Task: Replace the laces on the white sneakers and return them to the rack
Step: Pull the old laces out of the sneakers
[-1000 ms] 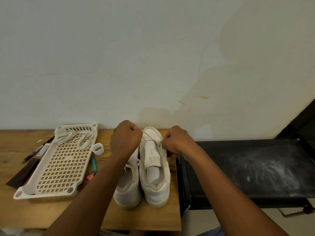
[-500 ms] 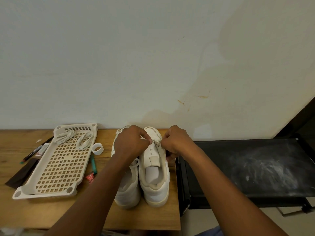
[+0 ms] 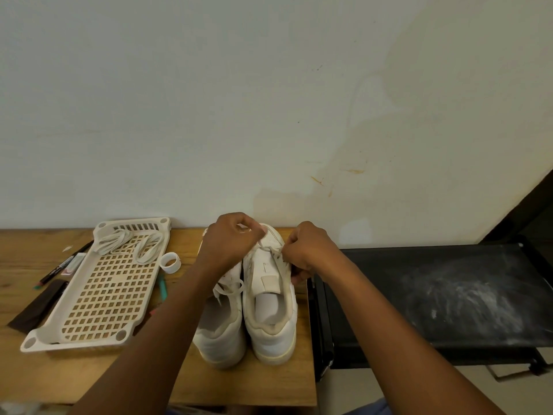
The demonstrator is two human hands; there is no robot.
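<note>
We see two white sneakers standing side by side on a wooden table (image 3: 257, 381), heels toward us, toes near the wall. Our left hand (image 3: 230, 244) is curled over the toe end of the left sneaker (image 3: 221, 330) and pinches a flat white lace (image 3: 263, 245) that runs across to the right sneaker (image 3: 269, 313). Our right hand (image 3: 308, 250) is curled at that shoe's outer eyelet edge, pinching the same lace. The right sneaker has a smooth upper, a padded cream collar and a long tongue lying flat; its lower eyelets look unlaced. The left sneaker shows a loose lace end at its collar. To the left of our left hand lies a cream plastic rack shelf (image 3: 98, 298), a rectangular lattice of square holes with round corner sockets, holding a pair of coiled laces (image 3: 128, 244) at its far end. Between the rack and our left hand sits a small white tape ring (image 3: 170, 262). Markers (image 3: 59, 265) and a dark flat strip (image 3: 39, 307) lie beyond the rack. The table edge ends just right of our right hand, meeting a dusty black shelf (image 3: 449, 295).
</note>
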